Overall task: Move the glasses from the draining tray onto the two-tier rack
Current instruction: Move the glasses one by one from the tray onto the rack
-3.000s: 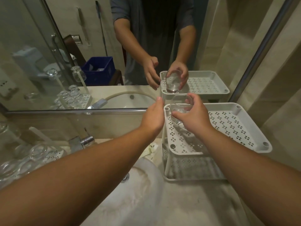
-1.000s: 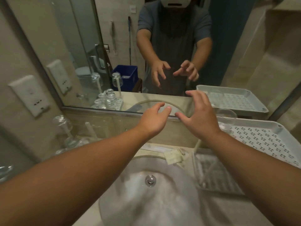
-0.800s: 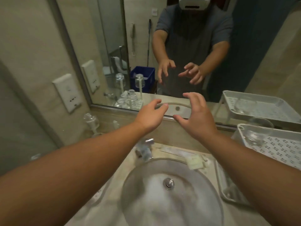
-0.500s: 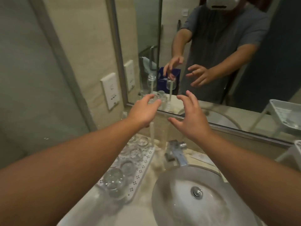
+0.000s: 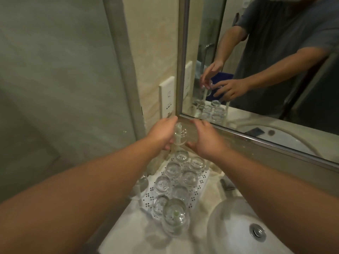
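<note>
The white perforated draining tray [image 5: 200,182] lies on the counter left of the sink, holding several clear glasses upside down. A larger glass [image 5: 175,219] sits on a peg at its front. At the tray's back, a glass [image 5: 181,133] is upturned on a tall peg. My left hand [image 5: 161,134] wraps its fingers and thumb around that glass from the left. My right hand [image 5: 203,140] hovers just right of it with fingers spread, holding nothing. The two-tier rack is out of view.
The white sink basin [image 5: 238,226] with its drain [image 5: 257,232] is at lower right, and the faucet [image 5: 227,184] is behind it. A framed mirror [image 5: 256,61] runs along the back wall. A wall socket [image 5: 167,96] and a glass partition [image 5: 64,79] stand to the left.
The view has swung left from the rack to the draining tray. Both hands, empty after leaving a glass on the rack, travelled left; my left hand now closes on the glass on the back peg.
</note>
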